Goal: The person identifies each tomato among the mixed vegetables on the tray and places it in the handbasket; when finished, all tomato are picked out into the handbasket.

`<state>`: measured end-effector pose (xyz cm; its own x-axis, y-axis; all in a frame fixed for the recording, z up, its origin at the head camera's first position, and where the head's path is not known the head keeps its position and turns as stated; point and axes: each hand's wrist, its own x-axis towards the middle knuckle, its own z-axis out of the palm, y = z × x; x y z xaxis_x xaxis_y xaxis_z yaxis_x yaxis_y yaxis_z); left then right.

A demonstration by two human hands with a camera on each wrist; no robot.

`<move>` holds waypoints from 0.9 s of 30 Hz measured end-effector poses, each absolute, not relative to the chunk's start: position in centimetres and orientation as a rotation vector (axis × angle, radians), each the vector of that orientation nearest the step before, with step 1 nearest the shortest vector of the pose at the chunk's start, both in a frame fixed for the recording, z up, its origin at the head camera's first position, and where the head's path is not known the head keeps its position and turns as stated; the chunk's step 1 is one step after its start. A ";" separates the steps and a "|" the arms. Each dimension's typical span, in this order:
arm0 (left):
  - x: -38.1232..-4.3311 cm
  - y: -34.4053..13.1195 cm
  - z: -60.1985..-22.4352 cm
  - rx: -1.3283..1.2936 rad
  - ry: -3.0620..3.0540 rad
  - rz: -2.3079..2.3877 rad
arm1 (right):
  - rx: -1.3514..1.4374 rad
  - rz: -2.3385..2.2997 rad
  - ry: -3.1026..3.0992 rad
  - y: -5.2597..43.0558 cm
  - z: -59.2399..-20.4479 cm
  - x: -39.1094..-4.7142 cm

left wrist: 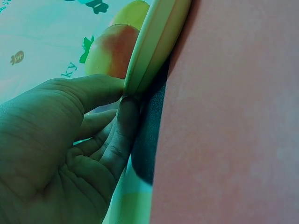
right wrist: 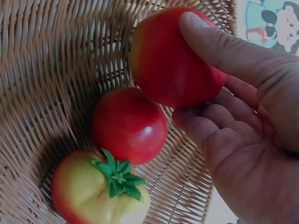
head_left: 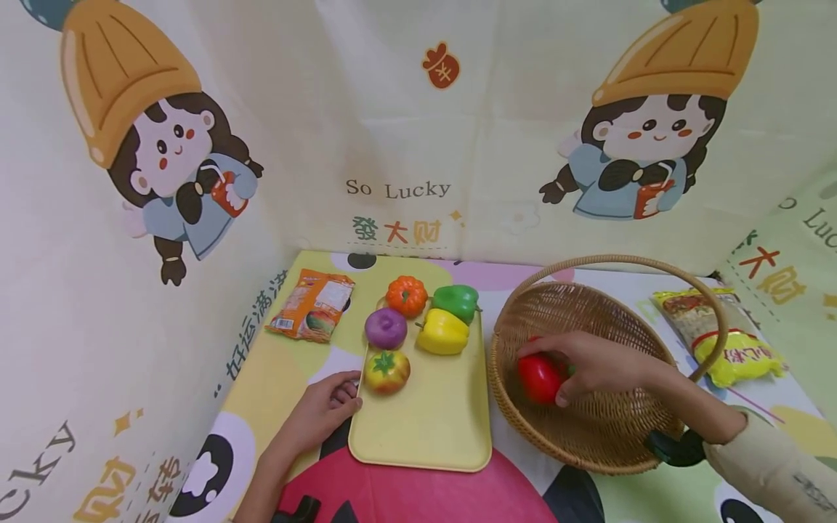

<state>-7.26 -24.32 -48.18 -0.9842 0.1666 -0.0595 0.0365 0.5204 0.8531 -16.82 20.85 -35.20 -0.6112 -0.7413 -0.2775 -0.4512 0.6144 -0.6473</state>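
Note:
My right hand [head_left: 582,363] reaches into a wicker basket [head_left: 628,414] and grips a red toy tomato [right wrist: 175,58] with a yellow patch, thumb on one side and fingers on the other. Beneath it in the right wrist view lie a smooth red tomato [right wrist: 130,126] and a yellow-red tomato [right wrist: 100,186] with green leaves. My left hand [head_left: 323,407] pinches the left edge of the pale yellow tray [head_left: 425,436]. On the tray sit a yellow-red tomato [head_left: 387,372], a purple onion [head_left: 386,328], an orange pumpkin [head_left: 407,296], a green pepper [head_left: 456,302] and a yellow pepper [head_left: 443,332].
An orange snack packet [head_left: 314,305] lies left of the tray, near the left cloth wall. Right of the basket is a yellow food bag [head_left: 719,334]. The basket's tall handle [head_left: 719,312] arches over its back and right side. A printed cloth backdrop [head_left: 392,131] stands behind.

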 end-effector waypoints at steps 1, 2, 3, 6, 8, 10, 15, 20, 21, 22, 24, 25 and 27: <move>-7.2 -24.3 -48.2 0.177 2.619 1.466 | -0.934 -0.716 2.302 20.7 -35.3 -16.9; -7.2 -24.3 -48.2 0.178 2.618 1.466 | -0.929 -0.709 2.301 20.6 -35.4 -16.9; -7.2 -24.3 -48.2 0.179 2.617 1.467 | -0.925 -0.698 2.305 20.5 -35.4 -16.9; -7.2 -24.3 -48.2 0.180 2.617 1.469 | -0.932 -0.653 2.310 20.1 -35.5 -17.1; -7.2 -24.3 -48.3 0.179 2.616 1.471 | -0.940 -0.626 2.307 19.9 -35.6 -17.2; -7.2 -24.4 -48.3 0.182 2.616 1.472 | -0.947 -0.616 2.294 19.7 -35.7 -17.4; -7.2 -24.4 -48.4 0.192 2.621 1.463 | -0.941 -0.581 2.300 19.1 -35.9 -17.5; -7.2 -24.4 -48.4 0.193 2.626 1.452 | -0.938 -0.510 2.328 18.5 -36.1 -17.6; -7.2 -24.4 -48.4 0.197 2.626 1.451 | -0.940 -0.500 2.329 18.5 -36.1 -17.6; -7.2 -24.4 -48.4 0.200 2.627 1.450 | -0.946 -0.492 2.329 18.4 -36.1 -17.6; -7.2 -24.4 -48.5 0.204 2.627 1.449 | -0.964 -0.484 2.323 18.3 -36.3 -17.5; -7.2 -24.4 -48.5 0.207 2.630 1.446 | -0.979 -0.482 2.319 18.2 -36.4 -17.5; -7.2 -24.4 -48.5 0.206 2.633 1.442 | -1.001 -0.479 2.311 18.2 -36.5 -17.5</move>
<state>-7.24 -24.40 -48.49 -0.9819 0.1827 -0.0510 0.0554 0.5336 0.8439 -17.49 18.15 -36.53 -0.5576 -0.7489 -0.3580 -0.5448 0.6556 -0.5229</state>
